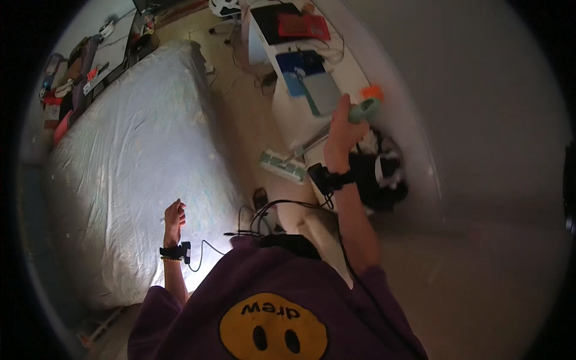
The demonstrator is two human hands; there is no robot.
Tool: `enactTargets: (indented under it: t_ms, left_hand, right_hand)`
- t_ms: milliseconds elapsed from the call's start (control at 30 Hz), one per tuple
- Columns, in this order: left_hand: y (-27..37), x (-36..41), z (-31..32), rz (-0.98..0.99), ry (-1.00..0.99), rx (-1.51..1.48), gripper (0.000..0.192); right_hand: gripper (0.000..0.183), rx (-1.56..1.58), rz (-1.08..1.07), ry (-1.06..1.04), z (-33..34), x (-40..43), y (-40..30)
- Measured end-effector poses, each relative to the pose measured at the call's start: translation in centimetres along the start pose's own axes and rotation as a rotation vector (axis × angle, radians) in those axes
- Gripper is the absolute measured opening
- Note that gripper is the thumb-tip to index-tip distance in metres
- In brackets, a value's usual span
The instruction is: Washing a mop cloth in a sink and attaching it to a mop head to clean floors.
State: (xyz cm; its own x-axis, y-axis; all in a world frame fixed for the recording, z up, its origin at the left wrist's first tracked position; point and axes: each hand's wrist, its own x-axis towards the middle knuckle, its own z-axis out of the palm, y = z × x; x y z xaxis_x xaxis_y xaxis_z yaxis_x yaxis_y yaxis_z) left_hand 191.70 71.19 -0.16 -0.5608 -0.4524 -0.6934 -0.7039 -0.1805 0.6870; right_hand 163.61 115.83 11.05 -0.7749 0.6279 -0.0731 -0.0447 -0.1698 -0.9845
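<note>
My right hand (344,130) is closed around the green handle (364,110) of a flat mop. The mop's pole slants down and left from my hand to its pale green flat head (282,166), which is at floor level beside the desk. Over the pale bed sheet (148,135), my left hand (174,218) has its fingers partly curled; whether a small thing lies in them cannot be told. Both wrists carry black strapped devices with cables.
A white desk (292,108) holds a grey laptop-like item (321,92), a blue folder (292,74), a red packet (303,26) and cables. An orange object (371,92) and a black bag (373,180) are near the wall. Cables trail on the floor by the desk.
</note>
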Motion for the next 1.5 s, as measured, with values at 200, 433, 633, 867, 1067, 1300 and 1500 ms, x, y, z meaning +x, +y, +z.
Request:
enactTargets:
  t_ms: [200, 433, 633, 867, 1067, 1300, 1500]
  left_hand:
    - [4.4, -1.8, 3.1, 0.188, -0.173, 0.012, 0.033]
    - [5.4, 0.9, 1.5, 0.089, -0.028, 0.054, 0.036]
    - [10.5, 4.3, 2.8, -0.094, 0.130, -0.045, 0.038]
    - [18.6, 5.1, 5.5, -0.059, 0.126, -0.118, 0.036]
    - [22.2, 17.2, 5.0, -0.046, 0.215, -0.198, 0.037]
    - [33.5, 31.1, 11.5, -0.024, 0.205, -0.247, 0.030]
    - [44.3, 42.0, 13.0, 0.059, 0.273, -0.247, 0.028]
  right_hand:
    - [0.030, 0.163, -0.039, 0.038, 4.4, -0.8, -4.7]
    - [0.041, -0.071, -0.116, -0.576, 11.8, 7.0, -1.5]
    - [0.044, 0.144, -0.205, -0.510, 24.3, 13.4, -5.0]
    - [0.041, 0.084, -0.234, -0.481, 38.9, 17.7, -7.0]
    - [0.038, 0.196, -0.314, -0.418, 52.7, 24.5, -6.2]
    - [0.042, 0.240, -0.323, -0.416, 66.1, 34.0, -9.4]
    - [0.042, 0.345, -0.314, -0.497, 79.4, 41.3, -9.7]
